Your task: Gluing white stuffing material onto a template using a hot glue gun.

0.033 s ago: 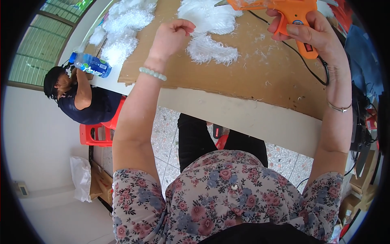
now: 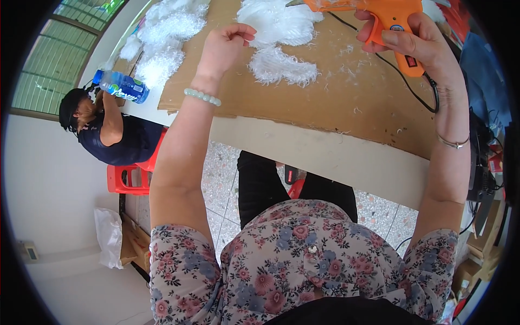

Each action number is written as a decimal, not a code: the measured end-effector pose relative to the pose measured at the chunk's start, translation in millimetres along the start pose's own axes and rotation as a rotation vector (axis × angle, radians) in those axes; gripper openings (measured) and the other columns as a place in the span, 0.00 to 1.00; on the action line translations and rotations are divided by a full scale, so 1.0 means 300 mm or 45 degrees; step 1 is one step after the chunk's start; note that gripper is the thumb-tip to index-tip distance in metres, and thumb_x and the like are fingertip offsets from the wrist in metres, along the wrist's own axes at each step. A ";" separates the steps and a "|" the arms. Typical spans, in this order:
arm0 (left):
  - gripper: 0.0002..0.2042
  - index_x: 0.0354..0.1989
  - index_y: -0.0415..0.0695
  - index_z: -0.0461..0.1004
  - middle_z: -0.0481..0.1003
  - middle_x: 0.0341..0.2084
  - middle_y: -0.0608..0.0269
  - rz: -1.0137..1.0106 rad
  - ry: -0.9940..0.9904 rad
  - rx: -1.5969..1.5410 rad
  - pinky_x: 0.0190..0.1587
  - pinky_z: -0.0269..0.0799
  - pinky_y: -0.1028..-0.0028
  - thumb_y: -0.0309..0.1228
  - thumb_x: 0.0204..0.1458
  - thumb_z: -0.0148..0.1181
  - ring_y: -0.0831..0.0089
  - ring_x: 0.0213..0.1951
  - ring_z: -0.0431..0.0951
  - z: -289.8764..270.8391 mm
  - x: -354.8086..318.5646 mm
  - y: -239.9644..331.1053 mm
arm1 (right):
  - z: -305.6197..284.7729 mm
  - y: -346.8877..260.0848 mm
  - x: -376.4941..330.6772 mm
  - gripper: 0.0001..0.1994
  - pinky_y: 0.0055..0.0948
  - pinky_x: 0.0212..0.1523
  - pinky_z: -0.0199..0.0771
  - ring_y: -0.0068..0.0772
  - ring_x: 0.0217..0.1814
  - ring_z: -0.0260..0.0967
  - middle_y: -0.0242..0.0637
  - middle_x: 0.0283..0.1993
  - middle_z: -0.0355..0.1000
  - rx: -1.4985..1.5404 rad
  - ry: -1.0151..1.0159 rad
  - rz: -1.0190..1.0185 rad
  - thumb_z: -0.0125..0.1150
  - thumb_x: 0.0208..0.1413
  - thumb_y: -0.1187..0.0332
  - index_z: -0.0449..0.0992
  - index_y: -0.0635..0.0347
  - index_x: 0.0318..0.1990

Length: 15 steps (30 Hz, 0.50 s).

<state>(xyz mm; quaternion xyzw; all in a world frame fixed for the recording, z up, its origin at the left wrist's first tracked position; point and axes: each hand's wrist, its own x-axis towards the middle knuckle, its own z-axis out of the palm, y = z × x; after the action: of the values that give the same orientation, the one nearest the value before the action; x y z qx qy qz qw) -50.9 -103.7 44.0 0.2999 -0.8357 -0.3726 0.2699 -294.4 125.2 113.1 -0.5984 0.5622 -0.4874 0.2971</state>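
1. Pointing leftward, the orange glue gun [image 2: 398, 24] was grasped in the right hand [image 2: 425, 47]; contact between its nozzle [image 2: 296, 3] and the larger white fluffy piece [image 2: 281, 24] could not be determined.
2. The left hand [image 2: 223, 49] was positioned at that piece's left edge, with fingers and thumb drawn together; whether anything was pinched could not be determined.
3. A smaller white fluffy piece [image 2: 283, 66] was located nearer the cardboard's [image 2: 325, 103] front edge.
4. Between that piece and the edge, a broad stretch of cardboard was exposed.
5. The cord [image 2: 436, 100] was looped across the right side.
6. Along the front, a white table strip [image 2: 325, 149] was exposed.
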 end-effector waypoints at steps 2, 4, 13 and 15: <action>0.09 0.39 0.36 0.78 0.78 0.33 0.63 -0.080 0.041 0.088 0.42 0.71 0.77 0.25 0.54 0.53 0.77 0.36 0.75 -0.009 0.016 0.001 | 0.002 0.177 0.181 0.20 0.25 0.43 0.74 0.29 0.41 0.75 0.43 0.43 0.75 1.047 -0.902 -1.408 0.63 0.48 0.76 0.70 0.72 0.49; 0.10 0.40 0.37 0.78 0.78 0.32 0.63 -0.135 0.002 0.288 0.41 0.71 0.78 0.27 0.52 0.57 0.77 0.36 0.75 -0.032 0.015 -0.054 | 0.003 0.183 0.171 0.19 0.25 0.43 0.75 0.30 0.41 0.75 0.43 0.43 0.75 1.069 -0.842 -1.357 0.62 0.48 0.76 0.70 0.71 0.49; 0.15 0.37 0.42 0.77 0.78 0.30 0.64 -0.340 -0.329 0.581 0.35 0.72 0.74 0.38 0.45 0.66 0.74 0.34 0.76 0.012 0.036 -0.058 | 0.005 -0.068 -0.058 0.19 0.24 0.42 0.76 0.32 0.40 0.76 0.47 0.41 0.74 0.099 0.332 0.208 0.65 0.50 0.73 0.66 0.75 0.45; 0.15 0.36 0.42 0.77 0.77 0.30 0.65 -0.377 -0.351 0.612 0.34 0.72 0.73 0.38 0.44 0.65 0.74 0.34 0.76 0.003 0.043 -0.054 | 0.011 -0.057 -0.038 0.20 0.24 0.42 0.76 0.32 0.39 0.76 0.47 0.41 0.74 0.106 0.268 0.177 0.66 0.50 0.72 0.65 0.75 0.45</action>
<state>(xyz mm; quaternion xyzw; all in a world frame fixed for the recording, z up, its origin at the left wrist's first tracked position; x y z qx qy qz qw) -55.2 -121.1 33.7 0.4201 -0.8759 -0.2367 0.0182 -283.6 138.7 124.5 -0.4908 0.6096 -0.5487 0.2942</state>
